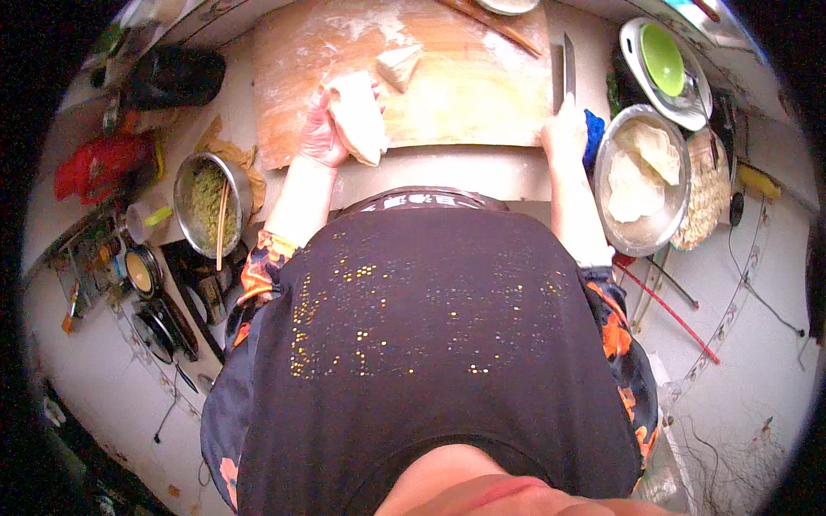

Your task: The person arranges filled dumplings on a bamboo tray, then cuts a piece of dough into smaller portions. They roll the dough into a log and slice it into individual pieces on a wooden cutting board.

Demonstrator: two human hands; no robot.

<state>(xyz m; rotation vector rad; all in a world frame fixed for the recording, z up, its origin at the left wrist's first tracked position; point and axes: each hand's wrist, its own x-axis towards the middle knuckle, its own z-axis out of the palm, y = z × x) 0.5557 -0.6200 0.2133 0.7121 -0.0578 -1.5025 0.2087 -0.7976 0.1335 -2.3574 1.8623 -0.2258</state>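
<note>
A long piece of pale dough (pixel 356 116) rests in my left hand (pixel 319 132), raised over the near left part of a floured wooden board (pixel 452 116). Just beyond it, a smaller wedge of dough (pixel 399 66) sits on the board. My right hand (pixel 564 132) is at the board's right edge, closed around the handle of a knife (pixel 569 64) whose blade points away from me. Its handle is mostly hidden by my fingers. A blue cloth (pixel 592 137) lies close beside that hand.
On the right stand a metal bowl (pixel 603 193) holding flat dough pieces and a white basin (pixel 700 113) with a green bowl (pixel 663 58). At left is a steel bowl (pixel 182 222) of chopped greenish filling with chopsticks (pixel 222 219). A wooden rolling pin (pixel 500 29) crosses the board's far right.
</note>
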